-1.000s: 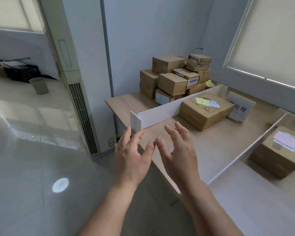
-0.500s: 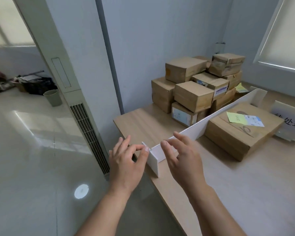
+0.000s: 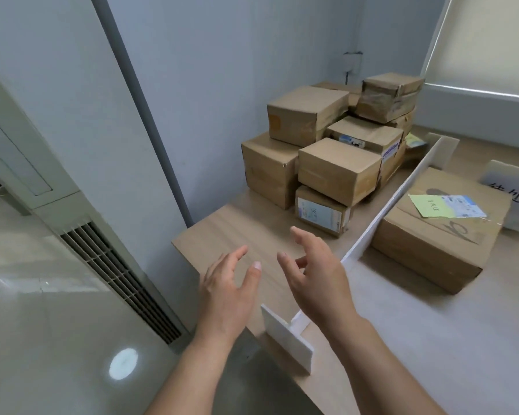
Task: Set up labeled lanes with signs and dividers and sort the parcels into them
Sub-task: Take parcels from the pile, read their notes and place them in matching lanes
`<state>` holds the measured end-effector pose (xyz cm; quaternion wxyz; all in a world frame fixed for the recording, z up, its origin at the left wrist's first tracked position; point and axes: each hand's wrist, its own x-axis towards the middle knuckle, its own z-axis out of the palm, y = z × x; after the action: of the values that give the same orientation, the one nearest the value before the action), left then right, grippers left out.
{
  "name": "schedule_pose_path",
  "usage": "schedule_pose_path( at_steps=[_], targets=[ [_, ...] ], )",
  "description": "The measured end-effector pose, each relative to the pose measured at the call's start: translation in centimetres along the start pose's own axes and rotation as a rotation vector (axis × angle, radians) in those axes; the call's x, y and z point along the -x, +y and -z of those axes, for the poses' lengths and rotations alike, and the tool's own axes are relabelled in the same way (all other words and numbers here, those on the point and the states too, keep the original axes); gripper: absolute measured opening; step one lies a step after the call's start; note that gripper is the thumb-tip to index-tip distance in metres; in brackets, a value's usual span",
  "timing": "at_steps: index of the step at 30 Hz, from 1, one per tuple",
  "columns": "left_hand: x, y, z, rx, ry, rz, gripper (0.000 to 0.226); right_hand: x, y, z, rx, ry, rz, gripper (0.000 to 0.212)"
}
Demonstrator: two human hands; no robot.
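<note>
hands: your left hand (image 3: pixel 228 290) and right hand (image 3: pixel 315 277) spread wide, empty, above desk (image 3: pixel 222 229) | target: parcel stack (image 3: pixel 336 151) left of white divider (image 3: pixel 381 217) | handling: cardboard looks stiff, likely light, tape slick; grip opposite side faces, top parcel first.

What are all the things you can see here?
table: one, light wood, under everything
stacked boxes: about eight, brown, far corner by the wall
big box: one, brown, right of the divider, yellow note on top
divider: one, white, upright across the table
sign: one, white, far right, cut off
air conditioner: one, cream, on the left
left hand: one, open, above the table edge
right hand: one, open, beside the divider's near end
</note>
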<state>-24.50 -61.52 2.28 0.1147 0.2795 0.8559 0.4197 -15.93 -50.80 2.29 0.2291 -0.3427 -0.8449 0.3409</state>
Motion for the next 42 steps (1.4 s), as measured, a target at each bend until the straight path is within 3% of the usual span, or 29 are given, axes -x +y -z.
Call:
schedule_pose_path(
  at_steps=[7,14,21,29,35,42],
  targets=[
    [-8.0,-1.8,2.8,0.078,-0.104,-0.113,0.044,-4.6,-3.7,-3.7,0.054,0.132,-0.004,0.050],
    [-14.6,-2.4,1.2,0.097,-0.279,-0.198,0.048,-8.2,-2.5,-4.7,0.126,0.237,-0.174,0.049],
    [-23.2,2.7,-3.4,0.163,-0.376,-0.285,0.060,-14.7,2.4,-0.7,0.135,0.435,-0.440,0.054],
    [-30.8,9.6,-10.1,0.116,-0.487,-0.285,0.062,-21.5,7.8,4.8,0.051,0.471,-0.658,0.055],
    [-33.0,10.2,-12.7,0.255,-0.569,-0.189,0.061,-23.2,9.2,4.4,-0.134,0.431,-0.634,0.038],
    [-32.4,9.1,-10.3,0.361,-0.577,-0.229,0.054,-20.6,6.2,3.7,-0.162,0.610,-0.572,0.036]
  ],
)
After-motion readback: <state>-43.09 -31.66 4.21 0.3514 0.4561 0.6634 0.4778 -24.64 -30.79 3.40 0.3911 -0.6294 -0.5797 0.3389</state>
